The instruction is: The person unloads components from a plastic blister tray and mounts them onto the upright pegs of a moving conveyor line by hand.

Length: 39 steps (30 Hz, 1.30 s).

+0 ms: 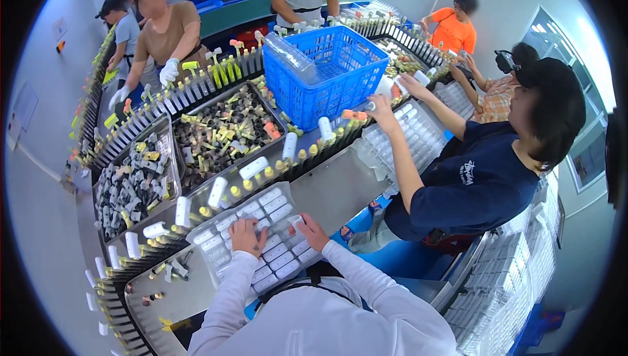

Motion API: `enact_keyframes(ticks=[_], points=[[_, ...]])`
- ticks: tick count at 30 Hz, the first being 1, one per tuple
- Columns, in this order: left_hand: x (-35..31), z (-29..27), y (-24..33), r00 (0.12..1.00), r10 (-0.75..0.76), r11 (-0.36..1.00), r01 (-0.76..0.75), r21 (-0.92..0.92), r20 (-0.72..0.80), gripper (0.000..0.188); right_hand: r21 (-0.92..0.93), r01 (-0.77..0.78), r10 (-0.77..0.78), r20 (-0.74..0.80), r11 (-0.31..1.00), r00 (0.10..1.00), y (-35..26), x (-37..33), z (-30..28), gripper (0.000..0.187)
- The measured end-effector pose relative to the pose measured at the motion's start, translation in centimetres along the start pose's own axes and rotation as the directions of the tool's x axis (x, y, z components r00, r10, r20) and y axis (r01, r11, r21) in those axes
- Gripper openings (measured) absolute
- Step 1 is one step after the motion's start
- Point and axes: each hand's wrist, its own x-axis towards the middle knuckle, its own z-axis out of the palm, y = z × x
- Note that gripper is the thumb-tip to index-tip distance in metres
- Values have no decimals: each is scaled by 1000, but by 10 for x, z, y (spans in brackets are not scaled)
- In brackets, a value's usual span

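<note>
A clear plastic tray (286, 189) with rows of white oblong plastic cases (285, 260) lies in front of me, at the near edge of the metal bench. My left hand (247, 236) rests over the tray's middle, its fingers apart and touching the cases. At the tray's right side, my right hand (310, 232) pinches a white plastic case (297, 221) between thumb and fingers; part of it is hidden. Just beyond the tray runs a black slotted conveyor (203, 222) with yellow-necked pieces, some topped by white cases (218, 192).
Metal bins hold grey parts (134, 186) and mixed dark and yellow parts (226, 134). A blue crate (320, 88) stands behind the conveyor. At my right a co-worker in a dark shirt (471, 179) handles pieces; stacked clear trays (497, 284) stand behind. Loose parts (171, 268) lie left.
</note>
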Motion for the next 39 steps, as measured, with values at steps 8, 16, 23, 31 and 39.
enact_keyframes(ticks=[8, 16, 23, 31, 39], points=[[-1, 4, -6, 995, -65, 994, 58, -89, -77, 24, -662, 308, -652, -365, 684, 664, -184, 143, -74, 30], [-3, 2, -3, 996, -1, 999, -3, -45, -91, 22, -994, 21, -474, 72, -111, 878, -160, 187, -39, 39], [0, -1, -3, 1000, -3, 998, 2, -55, -28, 26, -995, 48, -191, 31, 86, 981, -174, 194, -51, 36], [1, 0, -3, 997, 18, 999, -21, -34, -80, 27, -923, 210, -441, 50, 324, 896, -132, 153, 26, 58], [3, 3, -1, 996, 53, 998, -56, -37, -75, 26, -803, 178, -301, -3, 569, 954, -26, 64, 46, 59]])
